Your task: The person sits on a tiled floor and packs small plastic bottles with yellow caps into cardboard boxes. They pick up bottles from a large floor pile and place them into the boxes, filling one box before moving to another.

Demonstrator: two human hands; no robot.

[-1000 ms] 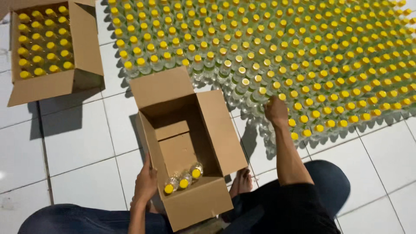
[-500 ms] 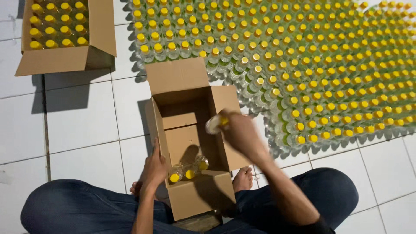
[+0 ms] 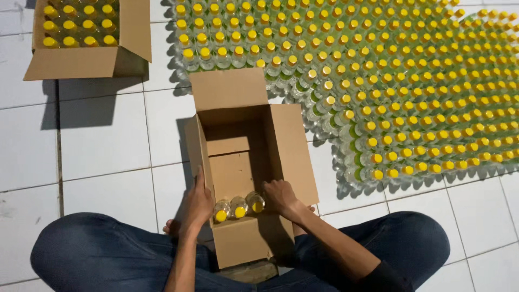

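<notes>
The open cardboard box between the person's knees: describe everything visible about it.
The cardboard box is plain brown corrugated card, standing open on the white tiled floor with its flaps folded outward. Its bottom flaps show inside. Three clear bottles with yellow caps stand in a row against the near wall. The left hand grips the left wall; the right hand reaches inside beside the rightmost bottle. Crossed legs in dark trousers flank it.

3 yellow-capped bottles (image 3: 238, 207), upright in open cardboard box (image 3: 244, 246)

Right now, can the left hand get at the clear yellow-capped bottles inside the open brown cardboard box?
Probably yes: the left hand rests on the box wall beside the bottles, nothing between.
</notes>
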